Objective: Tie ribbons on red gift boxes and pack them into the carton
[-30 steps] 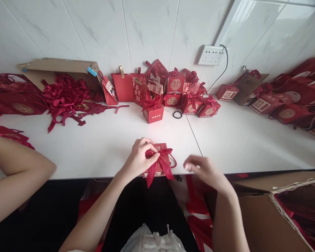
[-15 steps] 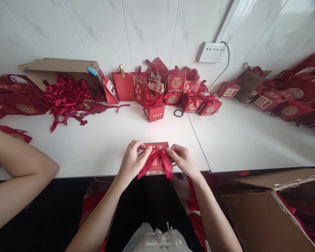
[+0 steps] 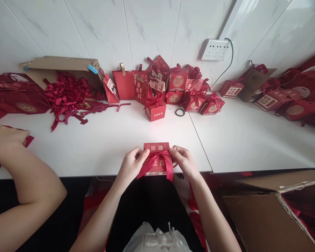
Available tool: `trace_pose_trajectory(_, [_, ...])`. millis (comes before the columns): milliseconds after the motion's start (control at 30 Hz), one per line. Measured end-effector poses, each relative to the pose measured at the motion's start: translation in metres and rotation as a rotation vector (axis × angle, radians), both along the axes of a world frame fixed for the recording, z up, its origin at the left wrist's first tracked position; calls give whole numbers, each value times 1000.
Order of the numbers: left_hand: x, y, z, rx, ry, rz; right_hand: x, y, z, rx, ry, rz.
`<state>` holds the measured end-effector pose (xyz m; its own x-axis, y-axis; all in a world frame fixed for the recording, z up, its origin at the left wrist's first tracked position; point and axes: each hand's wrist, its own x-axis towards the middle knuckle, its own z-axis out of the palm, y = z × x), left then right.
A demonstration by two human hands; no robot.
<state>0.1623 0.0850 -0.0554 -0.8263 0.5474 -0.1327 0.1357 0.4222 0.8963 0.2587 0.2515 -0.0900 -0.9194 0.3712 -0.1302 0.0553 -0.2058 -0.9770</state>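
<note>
A small red gift box (image 3: 154,147) with gold characters sits at the near edge of the white table (image 3: 107,140). A dark red ribbon (image 3: 160,164) is tied round it, its two tails hanging over the front. My left hand (image 3: 131,164) pinches the ribbon at the box's left side. My right hand (image 3: 185,161) pinches the ribbon at the right side. Both hands have their fingers closed on the ribbon loops.
Finished red boxes with bows (image 3: 178,94) stand in a cluster against the wall. A heap of loose red ribbons (image 3: 67,96) spills from a cardboard box (image 3: 57,64) at back left. Another person's arm (image 3: 21,168) reaches in at left. An open carton (image 3: 275,210) stands lower right.
My right hand came in from the right and took hold of the ribbon. Both hands now hold the bow at either side. The other person's arm shifted towards the table.
</note>
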Motion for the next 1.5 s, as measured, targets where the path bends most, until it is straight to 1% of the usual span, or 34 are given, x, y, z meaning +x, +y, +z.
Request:
trace_pose_trajectory(100, [-2, 0, -3, 14, -3, -3, 0, 0, -1, -11, -6, -22])
trace_pose_trajectory(267, [-2, 0, -12, 66, -19, 35, 0, -5, 0, -21, 4, -72])
trace_pose_trajectory(400, [-1, 0, -18, 132, -85, 8, -2, -10, -7, -113, 20, -135])
trace_pose_trajectory(467, [-2, 0, -20, 153, -96, 2, -1, -9, -11, -110, 15, -150])
trace_pose_trajectory(500, [-3, 0, -20, 159, -100, -1, 0, -7, -11, -70, 5, -144])
trace_pose_trajectory(533, [-4, -1, -19, 161, -107, -9, 2, -5, -9, 1, -2, -145])
trace_pose_trajectory(567, [-5, -2, -18, 158, -119, -28, 5, -3, -5, 106, -1, -168])
trace_pose_trajectory(600, [-7, -4, -17, 153, -135, -60, 8, -1, 1, 244, 10, -216])
trace_pose_trajectory(667, [-9, -7, -14, 136, -180, -133, 16, -2, 17, 589, 86, -335])
trace_pose_trajectory(700, [-11, -8, -13, 125, -203, -159, 19, -6, 26, 771, 146, -355])
trace_pose_trajectory(733, [-12, -9, -11, 114, -222, -176, 22, -11, 34, 943, 211, -318])
trace_pose_trajectory(800, [-14, -10, -9, 98, -246, -188, 23, -24, 44, 1215, 327, -133])
trace_pose_trajectory(833, [-15, -10, -9, 100, -250, -190, 22, -32, 45, 1313, 371, -42])
trace_pose_trajectory(867, [-15, -10, -9, 107, -248, -193, 20, -38, 43, 1392, 401, 17])
trace_pose_trajectory(900, [-16, -10, -9, 116, -245, -193, 19, -43, 39, 1455, 425, 39])
trace_pose_trajectory(933, [-16, -9, -10, 119, -247, -192, 17, -46, 33, 1502, 449, 34])
trace_pose_trajectory(1000, [-16, -8, -12, 114, -257, -184, 16, -47, 21, 1548, 508, -17])
trace_pose_trajectory(1067, [-17, -7, -14, 108, -273, -172, 17, -43, 10, 1546, 570, -79])
trace_pose_trajectory(1133, [-17, -7, -14, 113, -267, -160, 19, -39, 4, 1520, 629, -127])
trace_pose_trajectory(1300, [-17, -8, -7, 138, -184, -128, 26, -37, 3, 1473, 767, -207])
trace_pose_trajectory(1400, [-15, -8, -4, 148, -164, -143, 30, -39, 6, 1480, 791, -183])
trace_pose_trajectory(1500, [-14, -7, -3, 147, -168, -145, 33, -44, 10, 1499, 781, -114])
